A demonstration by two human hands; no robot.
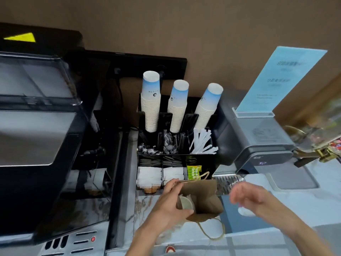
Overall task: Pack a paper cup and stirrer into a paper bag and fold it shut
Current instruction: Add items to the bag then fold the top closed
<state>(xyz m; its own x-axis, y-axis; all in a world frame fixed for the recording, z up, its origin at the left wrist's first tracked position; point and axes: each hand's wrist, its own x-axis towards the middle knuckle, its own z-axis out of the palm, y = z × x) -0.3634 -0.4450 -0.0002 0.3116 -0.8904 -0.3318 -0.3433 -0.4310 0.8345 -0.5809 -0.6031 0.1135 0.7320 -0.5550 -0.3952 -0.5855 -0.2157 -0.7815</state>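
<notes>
cup (pixel 186 202) in bag (pixel 203 196), left hand (pixel 172 206) clamped on bag mouth; right hand (pixel 247 195) fingers apart, nearer stirrers (pixel 202 143), which sit above it, mid-frame

cup (pixel 186 202) in bag (pixel 206 196), before organizer (pixel 208 163)

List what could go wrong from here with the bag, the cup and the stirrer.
1. The paper bag is held open only by the left hand; if that grip slips, the paper cup at its mouth may tip out.
2. The right hand is blurred and looks empty; no stirrer shows in the bag, so it may get forgotten.
3. A rope handle trails loose and could snag.
</notes>
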